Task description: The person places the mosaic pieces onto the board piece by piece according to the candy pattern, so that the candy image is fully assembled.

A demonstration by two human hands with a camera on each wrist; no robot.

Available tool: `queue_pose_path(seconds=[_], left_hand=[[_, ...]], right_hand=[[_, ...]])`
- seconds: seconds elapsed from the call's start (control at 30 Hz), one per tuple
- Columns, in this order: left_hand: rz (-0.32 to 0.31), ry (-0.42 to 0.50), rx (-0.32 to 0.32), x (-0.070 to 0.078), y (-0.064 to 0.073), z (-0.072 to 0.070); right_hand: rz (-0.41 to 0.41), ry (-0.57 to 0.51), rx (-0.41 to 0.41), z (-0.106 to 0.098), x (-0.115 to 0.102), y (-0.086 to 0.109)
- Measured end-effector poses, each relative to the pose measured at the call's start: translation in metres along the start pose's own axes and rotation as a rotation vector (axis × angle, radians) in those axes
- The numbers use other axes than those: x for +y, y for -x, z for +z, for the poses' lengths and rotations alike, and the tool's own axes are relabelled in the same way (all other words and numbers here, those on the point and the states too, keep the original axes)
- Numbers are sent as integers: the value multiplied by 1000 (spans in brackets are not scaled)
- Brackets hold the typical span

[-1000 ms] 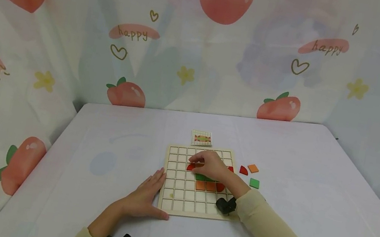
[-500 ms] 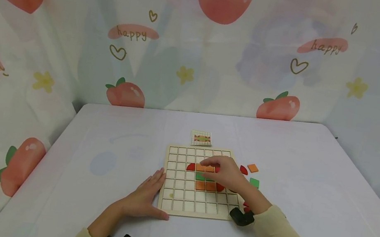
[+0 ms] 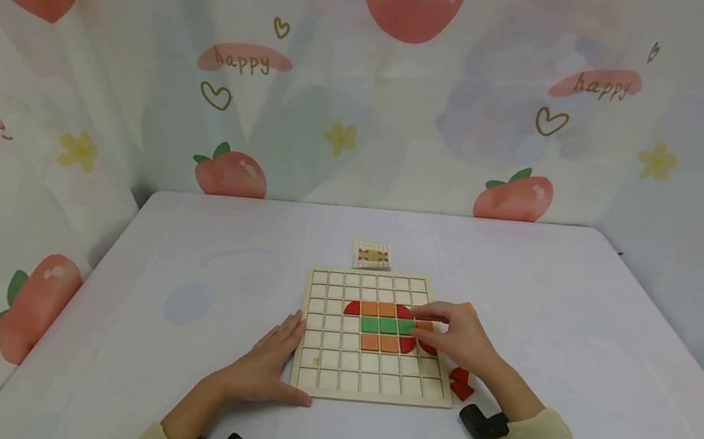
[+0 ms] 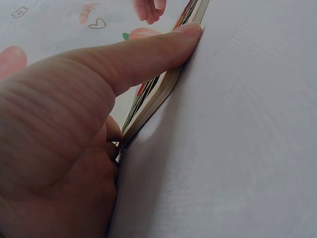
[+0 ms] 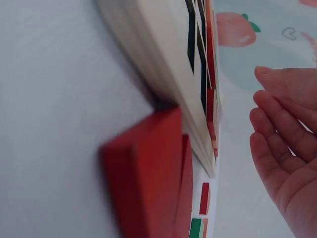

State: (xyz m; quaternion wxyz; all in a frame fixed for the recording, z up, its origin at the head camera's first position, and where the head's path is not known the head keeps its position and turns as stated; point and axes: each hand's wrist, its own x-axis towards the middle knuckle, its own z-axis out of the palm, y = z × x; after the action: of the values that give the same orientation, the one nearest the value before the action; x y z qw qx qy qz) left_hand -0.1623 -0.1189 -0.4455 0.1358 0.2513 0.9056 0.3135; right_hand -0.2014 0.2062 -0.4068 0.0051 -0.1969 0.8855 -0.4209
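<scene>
A wooden grid board (image 3: 331, 360) lies on the table. Orange tiles (image 3: 376, 309) fill cells above and below a row of green tiles (image 3: 388, 326). Rounded red pieces (image 3: 353, 307) sit beside the orange ones. My left hand (image 3: 262, 369) lies along the board's left edge, fingers extended and thumb (image 4: 185, 37) at the near corner. Over the board's right side hovers my right hand (image 3: 465, 339), fingers loosely bent and apart, holding nothing in the right wrist view. It partly covers the pieces beneath it.
Loose red pieces (image 3: 461, 388) lie against the board's right edge, large in the right wrist view. An orange tile (image 3: 469, 307) shows behind my right hand. A patterned card (image 3: 371, 255) lies beyond the board. Patterned cloth (image 3: 372, 99) hangs around the table.
My right hand has moved right from the red piece at the left end of the tiles to the board's right side, uncovering the orange and green rows. The left hand has stayed put.
</scene>
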Motion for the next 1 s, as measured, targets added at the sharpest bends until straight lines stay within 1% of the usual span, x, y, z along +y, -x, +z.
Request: queue_pose_path(seconds=[0.1, 0.2, 0.33, 0.57, 0.67, 0.77, 1.0], left_hand=[[6, -10, 9, -1, -1, 0], [11, -14, 11, -2, -1, 0], [11, -11, 7, -2, -1, 1], [10, 8, 7, -3, -1, 2], [10, 13, 9, -3, 0, 2], [12, 14, 11, -3, 0, 2], [18, 11, 10, -1, -1, 1]], right_hand=[[13, 35, 16, -4, 4, 2], [54, 44, 24, -7, 7, 5], [79, 67, 30, -9, 11, 7], [72, 116, 55, -15, 18, 13], [60, 121, 62, -19, 20, 14], [65, 119, 60, -21, 20, 15], [118, 137, 67, -28, 20, 17]])
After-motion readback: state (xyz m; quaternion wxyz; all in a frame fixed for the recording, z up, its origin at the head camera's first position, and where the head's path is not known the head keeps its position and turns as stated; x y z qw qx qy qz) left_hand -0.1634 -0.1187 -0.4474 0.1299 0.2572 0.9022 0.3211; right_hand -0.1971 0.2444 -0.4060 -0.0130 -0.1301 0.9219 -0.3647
